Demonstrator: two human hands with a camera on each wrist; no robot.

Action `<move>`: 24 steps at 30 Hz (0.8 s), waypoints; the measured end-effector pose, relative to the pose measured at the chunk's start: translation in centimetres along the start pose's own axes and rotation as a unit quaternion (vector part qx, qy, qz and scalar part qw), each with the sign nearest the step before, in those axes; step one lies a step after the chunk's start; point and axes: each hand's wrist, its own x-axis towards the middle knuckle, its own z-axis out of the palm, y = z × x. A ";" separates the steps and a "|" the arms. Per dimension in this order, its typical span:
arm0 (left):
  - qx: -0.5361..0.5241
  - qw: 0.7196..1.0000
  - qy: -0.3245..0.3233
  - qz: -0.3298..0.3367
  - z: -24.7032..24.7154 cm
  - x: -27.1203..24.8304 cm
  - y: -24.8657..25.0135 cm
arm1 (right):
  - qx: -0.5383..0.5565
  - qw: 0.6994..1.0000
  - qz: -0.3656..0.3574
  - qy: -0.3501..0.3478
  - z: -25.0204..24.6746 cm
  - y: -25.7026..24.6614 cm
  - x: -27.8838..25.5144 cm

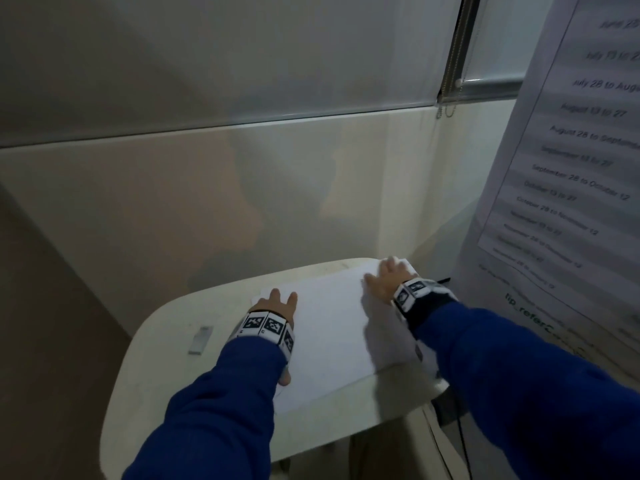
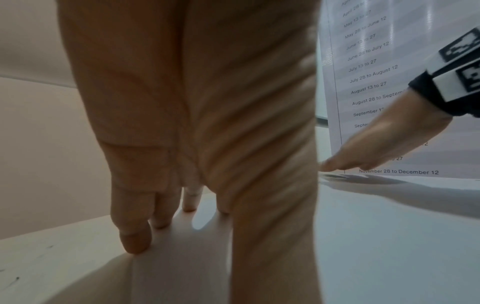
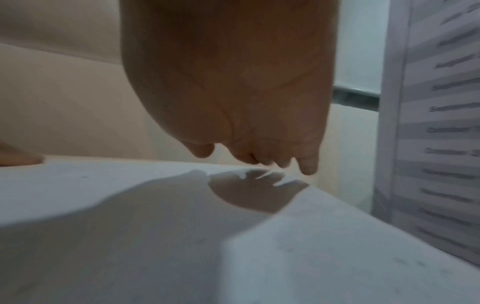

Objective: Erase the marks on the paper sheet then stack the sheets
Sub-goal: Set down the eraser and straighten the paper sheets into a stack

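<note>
White paper sheets (image 1: 332, 337) lie in a pile on a small cream table (image 1: 166, 393); no marks show on the top sheet. My left hand (image 1: 273, 301) rests at the pile's left edge, its straight fingers (image 2: 135, 244) pressing down where paper meets table. My right hand (image 1: 388, 277) is spread at the far right corner of the sheets. In the right wrist view its fingertips (image 3: 307, 166) hang just above the paper (image 3: 182, 226), over their own shadow. Neither hand holds anything. A small pale eraser (image 1: 201, 339) lies on the table, left of my left hand.
A large printed poster (image 1: 571, 168) listing date ranges stands close against the table's right side. A beige wall (image 1: 173, 202) runs right behind the table. A dark cable (image 1: 460, 427) hangs below the table's right edge.
</note>
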 end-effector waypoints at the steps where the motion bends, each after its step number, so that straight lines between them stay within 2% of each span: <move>1: -0.002 1.000 -0.002 0.000 0.0 0.0 0.0 | 0.003 1.000 0.025 -0.014 -0.5 0.8 -0.4; 2: -0.001 1.000 -0.002 -0.001 0.0 0.1 0.0 | -0.008 1.000 0.006 0.002 -0.5 0.9 -0.3; 4: 0.005 1.000 0.001 -0.005 -0.1 -0.1 0.1 | -0.037 0.988 -0.146 0.025 -0.9 -1.7 -2.2; 5: 0.008 1.000 0.005 -0.007 -0.1 -0.2 0.2 | -0.051 0.973 -0.227 0.012 -0.5 -3.7 -3.4; 7: 0.009 1.000 0.013 -0.015 -0.2 -0.4 0.5 | -0.059 0.947 -0.308 -0.066 0.8 -6.1 -4.9; 8: 0.009 1.000 0.014 -0.016 -0.2 -0.4 0.5 | -0.057 0.946 -0.306 -0.093 1.2 -6.2 -5.1; 10: 0.018 1.000 0.015 -0.015 0.0 -0.4 0.6 | -0.048 0.969 -0.227 -0.078 1.8 -3.3 -4.1; 12: 0.026 0.999 0.014 -0.014 0.1 -0.5 0.6 | 0.001 0.996 -0.076 -0.053 1.3 1.1 -2.9; 14: 0.029 0.999 0.015 -0.015 0.0 -0.7 0.6 | 0.050 0.997 0.047 -0.034 0.7 4.4 -2.6; 15: 0.032 0.999 0.016 -0.015 -0.1 -0.9 0.6 | 0.044 0.998 0.039 -0.016 0.7 4.6 -3.0; 16: 0.035 0.999 0.016 -0.014 -0.2 -1.0 0.6 | 0.030 0.999 -0.017 0.016 0.9 4.0 -3.6; 17: 0.039 0.999 0.016 -0.015 -0.2 -1.0 0.6 | 0.007 0.995 -0.101 0.016 1.1 2.6 -4.8; 19: 0.047 0.999 0.017 -0.017 -0.3 -1.0 0.8 | -0.033 0.961 -0.271 -0.035 1.7 -0.8 -7.6; 20: 0.049 0.998 0.018 -0.019 -0.3 -1.1 0.9 | -0.048 0.948 -0.309 -0.067 1.9 -2.0 -8.6; 22: 0.050 0.998 0.016 -0.021 -0.4 -1.2 1.1 | -0.038 0.949 -0.305 -0.071 2.2 -2.1 -9.7; 24: 0.054 0.998 0.010 -0.020 -0.5 -1.4 1.1 | -0.043 0.969 -0.240 -0.041 2.6 0.9 -9.1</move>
